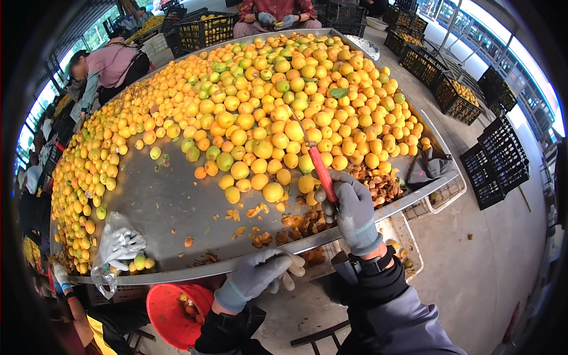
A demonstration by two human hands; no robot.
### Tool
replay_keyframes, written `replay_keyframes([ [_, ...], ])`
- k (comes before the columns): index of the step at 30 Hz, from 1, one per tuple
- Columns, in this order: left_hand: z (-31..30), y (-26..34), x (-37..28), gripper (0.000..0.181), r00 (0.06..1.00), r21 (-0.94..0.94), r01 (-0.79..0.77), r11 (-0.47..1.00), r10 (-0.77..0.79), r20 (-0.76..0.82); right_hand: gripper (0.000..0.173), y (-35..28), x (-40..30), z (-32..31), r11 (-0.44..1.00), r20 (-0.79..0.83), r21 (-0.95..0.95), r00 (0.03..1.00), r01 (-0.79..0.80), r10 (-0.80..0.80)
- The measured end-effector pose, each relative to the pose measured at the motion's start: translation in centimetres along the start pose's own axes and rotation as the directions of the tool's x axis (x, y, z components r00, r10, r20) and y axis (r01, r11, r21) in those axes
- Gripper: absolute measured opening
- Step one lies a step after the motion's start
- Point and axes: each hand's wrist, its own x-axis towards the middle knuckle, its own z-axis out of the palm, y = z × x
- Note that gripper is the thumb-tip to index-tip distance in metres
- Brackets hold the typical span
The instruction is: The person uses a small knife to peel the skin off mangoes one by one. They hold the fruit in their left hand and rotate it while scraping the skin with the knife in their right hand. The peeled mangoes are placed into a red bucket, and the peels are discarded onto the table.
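Observation:
My right hand [355,208], in a grey coated work glove, grips a knife by its red handle [322,173]. The knife's narrow, slightly curved blade [299,124] points away over heaped yellow-orange apricots [266,151], some of them greenish. Near the metal table's front rim, my left hand [266,273], gloved alike, has its fingers loosely bent and apart, with nothing visible in them. Torn apricot flesh and scraps [306,224] lie along the near edge between the hands. More brown pieces, apparently pits [381,188], are piled beyond my right hand.
A red bucket [173,310] holding fruit scraps stands below the table's rim [195,271]. White crates [410,248] sit underneath. A plastic bag with gloves [120,242] lies at left, a dark cloth [428,168] at right. Black crates [495,164] stand on the floor. Other people work around the table.

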Motion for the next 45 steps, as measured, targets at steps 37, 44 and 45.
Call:
replay_keyframes([
  [37,-4.3,-0.8,0.0,0.052,0.705,-0.423,-0.674,0.606,0.355,-0.614,0.038,0.8,-0.8,1.2,0.984,0.371,0.177,0.924,0.026,-0.091],
  [44,-7.4,-4.3,-0.8,0.046,0.785,-0.593,-0.613,0.522,0.320,-0.531,0.039,2.3,-1.8,4.3,0.991,0.424,0.130,0.905,-0.031,-0.027],
  [45,-7.5,-4.1,-1.1,0.047,0.772,-0.586,-0.629,0.511,0.322,-0.547,0.040,2.7,-1.9,4.6,0.988,0.438,0.146,0.898,-0.041,-0.027],
])
